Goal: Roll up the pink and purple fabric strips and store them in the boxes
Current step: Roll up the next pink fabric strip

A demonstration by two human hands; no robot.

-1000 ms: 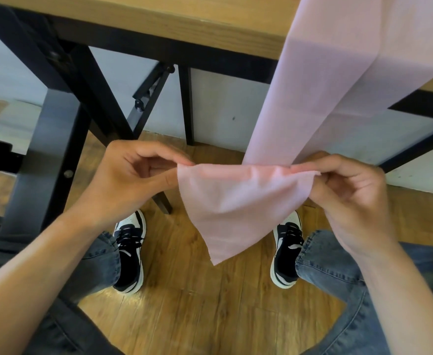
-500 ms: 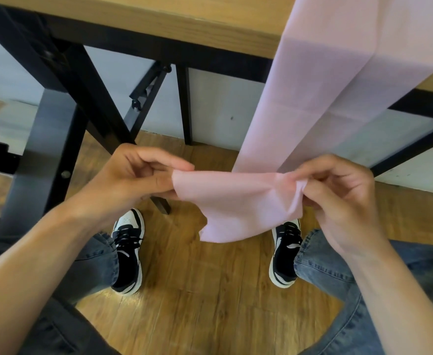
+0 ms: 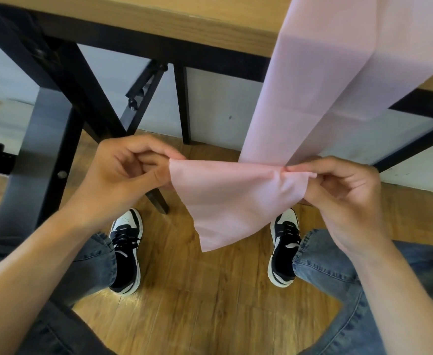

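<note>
1. Below the table [image 3: 210,14] edge, over the floor [image 3: 197,303], the pink strip [image 3: 235,201] hangs down from the tabletop at 1 o'clock and ends between the 2 hands.
2. The left hand [image 3: 128,170] pinches the strip's near end at its 9 o'clock corner, thumb and forefinger closed on the cloth.
3. The right hand [image 3: 343,190] pinches the 3 o'clock side the same way, where the cloth bunches into small folds.
4. Between the hands the top edge is drawn fairly taut; a loose flap droops toward 6 o'clock, above the shoes [image 3: 127,252].
5. Progress, as I judge it: very early. No roll shows yet (only a first fold or gather at the end), and most of the strip is still draped flat over the table.
6. Left to do: roll this strip along its whole length, box it, then do the same with the purple strip. Neither the purple strip nor any box is in view.
</note>
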